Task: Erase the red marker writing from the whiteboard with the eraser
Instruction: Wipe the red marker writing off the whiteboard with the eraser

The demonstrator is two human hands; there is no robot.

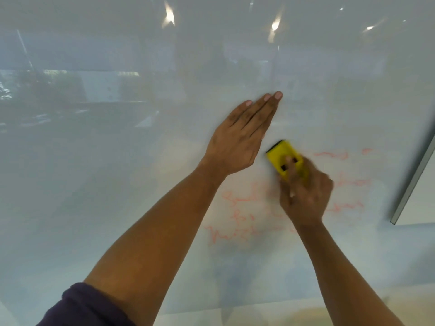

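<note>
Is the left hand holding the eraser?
No, the left hand lies flat and empty on the whiteboard, while the right hand grips the yellow eraser.

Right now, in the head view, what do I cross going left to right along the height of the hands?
Bare glossy whiteboard → left hand, flat with fingers extended → yellow eraser → right hand gripping the eraser → remaining red marker writing → metal frame edge.
</note>
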